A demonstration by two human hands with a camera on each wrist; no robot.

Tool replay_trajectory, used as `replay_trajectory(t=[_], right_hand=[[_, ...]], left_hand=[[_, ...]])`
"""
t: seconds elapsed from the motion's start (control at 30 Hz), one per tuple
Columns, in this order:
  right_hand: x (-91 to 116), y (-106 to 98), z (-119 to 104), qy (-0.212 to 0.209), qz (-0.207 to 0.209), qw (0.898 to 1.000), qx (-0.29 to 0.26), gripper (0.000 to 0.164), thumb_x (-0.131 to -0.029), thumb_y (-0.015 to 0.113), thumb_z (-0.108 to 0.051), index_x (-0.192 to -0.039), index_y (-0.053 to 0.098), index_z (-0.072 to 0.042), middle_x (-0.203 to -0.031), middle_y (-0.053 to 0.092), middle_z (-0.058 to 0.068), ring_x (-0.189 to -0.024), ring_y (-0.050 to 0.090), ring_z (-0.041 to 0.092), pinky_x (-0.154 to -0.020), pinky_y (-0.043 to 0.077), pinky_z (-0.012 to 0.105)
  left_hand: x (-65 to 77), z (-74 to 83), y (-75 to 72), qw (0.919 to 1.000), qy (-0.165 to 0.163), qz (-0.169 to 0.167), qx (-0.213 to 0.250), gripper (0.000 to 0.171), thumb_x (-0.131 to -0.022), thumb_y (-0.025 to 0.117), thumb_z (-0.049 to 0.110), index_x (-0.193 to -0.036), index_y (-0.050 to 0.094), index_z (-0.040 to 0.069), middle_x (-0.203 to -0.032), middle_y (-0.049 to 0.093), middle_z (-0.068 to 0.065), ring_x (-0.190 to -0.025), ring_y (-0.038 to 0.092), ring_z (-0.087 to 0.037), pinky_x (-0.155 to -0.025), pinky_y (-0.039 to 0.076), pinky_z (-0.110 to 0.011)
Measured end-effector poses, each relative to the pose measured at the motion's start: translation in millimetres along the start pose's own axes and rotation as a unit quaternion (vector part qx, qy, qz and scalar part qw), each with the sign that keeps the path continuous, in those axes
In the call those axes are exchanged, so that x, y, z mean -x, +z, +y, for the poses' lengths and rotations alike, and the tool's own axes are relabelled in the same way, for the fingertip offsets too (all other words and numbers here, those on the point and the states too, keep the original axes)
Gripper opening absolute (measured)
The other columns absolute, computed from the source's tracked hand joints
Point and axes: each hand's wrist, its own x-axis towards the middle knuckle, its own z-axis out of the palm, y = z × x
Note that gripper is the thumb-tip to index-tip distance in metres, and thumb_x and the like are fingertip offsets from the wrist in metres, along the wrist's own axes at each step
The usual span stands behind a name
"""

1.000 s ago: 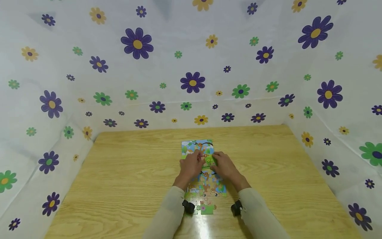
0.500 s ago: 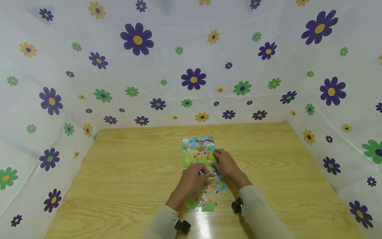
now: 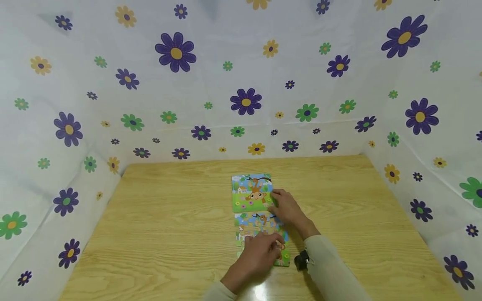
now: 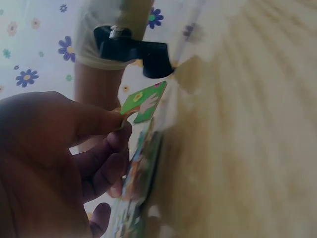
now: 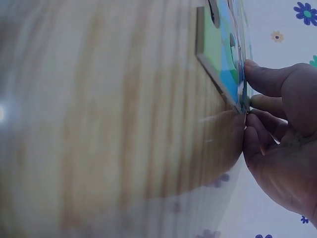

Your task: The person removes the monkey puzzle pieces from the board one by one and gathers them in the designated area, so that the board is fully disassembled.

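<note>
My left hand (image 3: 260,253) pinches a green jigsaw piece (image 4: 143,102) with a yellow flower on it between thumb and index finger, at the lower right of the puzzle. The loosely joined puzzle pieces (image 3: 244,219) lie on the table in rows; my left hand covers part of the lower rows. Just above them lies a square picture card (image 3: 241,202) showing an upside-down monkey. My right hand (image 3: 290,211) rests at the card's lower right edge, fingertips down on the table in the right wrist view (image 5: 292,124).
The pieces and card lie in the middle of the wooden table (image 3: 169,225). A white flowered cloth (image 3: 211,83) hangs behind and on both sides. Each wrist bears a black camera, the right one (image 3: 301,260) visible near the table.
My left hand has left the picture card, moved down over the puzzle and now holds the green corner piece at its lower right. My right hand has stayed by the card.
</note>
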Motion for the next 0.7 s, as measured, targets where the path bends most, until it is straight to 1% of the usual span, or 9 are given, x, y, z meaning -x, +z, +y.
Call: replay_trajectory(t=[0.07,0.13,0.17,0.23,0.3,0.33,0.37,0.53,0.7], right_hand=[[-0.2,1.8,0.8,-0.002,0.001,1.0,-0.002,0.059,-0.094,0.064,-0.023,-0.142,0.044,0.004,-0.151,0.037,0.018,-0.139,0.036,0.04,-0.111,0.034,0.051],[-0.1,3.3,1.2,-0.004,0.003,1.0,-0.005,0.059,-0.093,0.065,-0.023,-0.141,0.044,0.005,-0.15,0.038,0.019,-0.139,0.036,0.04,-0.111,0.034,0.051],[0.0,3.8,1.4,-0.004,0.002,1.0,-0.007,0.059,-0.093,0.065,-0.023,-0.141,0.044,0.004,-0.15,0.038,0.018,-0.139,0.036,0.04,-0.111,0.034,0.051],[0.3,4.3,1.3,-0.008,0.0,1.0,-0.005,0.059,-0.093,0.065,-0.023,-0.141,0.044,0.005,-0.15,0.038,0.019,-0.139,0.036,0.04,-0.111,0.034,0.051],[0.5,3.9,1.0,-0.009,-0.001,1.0,-0.004,0.059,-0.094,0.064,-0.024,-0.142,0.044,0.005,-0.15,0.037,0.019,-0.139,0.036,0.041,-0.111,0.034,0.051],[0.7,3.4,0.8,-0.009,-0.001,1.0,-0.004,0.06,-0.094,0.064,-0.024,-0.142,0.044,0.005,-0.151,0.037,0.019,-0.138,0.036,0.041,-0.111,0.034,0.051],[0.9,2.8,0.7,-0.01,0.0,1.0,-0.003,0.059,-0.094,0.064,-0.024,-0.142,0.044,0.005,-0.15,0.037,0.019,-0.138,0.036,0.041,-0.11,0.035,0.051],[2.3,-0.7,1.7,-0.011,0.001,1.0,-0.005,0.059,-0.094,0.064,-0.023,-0.142,0.043,0.006,-0.151,0.037,0.02,-0.138,0.036,0.042,-0.11,0.035,0.052],[3.4,-0.9,4.1,-0.01,0.003,1.0,-0.006,0.059,-0.094,0.064,-0.022,-0.141,0.043,0.006,-0.151,0.037,0.02,-0.138,0.036,0.042,-0.11,0.035,0.052]], left_hand=[[1.5,1.7,4.5,0.9999,-0.008,0.005,-0.009,0.02,-0.1,0.048,0.025,-0.111,0.063,0.032,-0.076,0.063,0.033,-0.126,0.054,-0.029,-0.089,0.031,-0.046],[2.4,3.0,7.7,0.9994,-0.01,0.018,-0.027,0.018,-0.098,0.051,0.024,-0.108,0.064,0.03,-0.073,0.063,0.032,-0.13,0.05,-0.039,-0.088,0.031,-0.045],[2.7,3.5,8.9,0.9991,-0.012,0.022,-0.033,0.017,-0.097,0.054,0.023,-0.106,0.065,0.029,-0.072,0.062,0.031,-0.127,0.054,-0.036,-0.086,0.031,-0.043],[3.5,4.4,10.0,0.9982,-0.015,0.026,-0.051,0.014,-0.094,0.058,0.024,-0.104,0.067,0.028,-0.074,0.06,0.029,-0.115,0.059,-0.021,-0.081,0.028,-0.039],[3.9,5.2,10.7,0.9972,-0.018,0.025,-0.068,0.013,-0.092,0.06,0.027,-0.103,0.068,0.028,-0.078,0.057,0.026,-0.098,0.056,-0.007,-0.077,0.025,-0.035],[4.2,5.8,10.5,0.9968,-0.02,0.022,-0.074,0.013,-0.092,0.061,0.028,-0.104,0.068,0.028,-0.08,0.056,0.025,-0.091,0.052,-0.004,-0.077,0.024,-0.035],[4.2,6.4,10.6,0.9963,-0.021,0.021,-0.08,0.014,-0.092,0.061,0.03,-0.105,0.068,0.028,-0.083,0.057,0.023,-0.086,0.047,-0.004,-0.076,0.024,-0.035],[2.8,9.4,11.3,0.9927,-0.014,0.017,-0.119,0.017,-0.093,0.06,0.033,-0.108,0.068,0.029,-0.096,0.063,0.019,-0.092,0.049,-0.005,-0.075,0.025,-0.035],[1.6,9.1,14.6,0.9908,-0.011,0.019,-0.133,0.018,-0.093,0.06,0.034,-0.108,0.069,0.03,-0.093,0.061,0.018,-0.089,0.046,-0.005,-0.074,0.023,-0.033]])
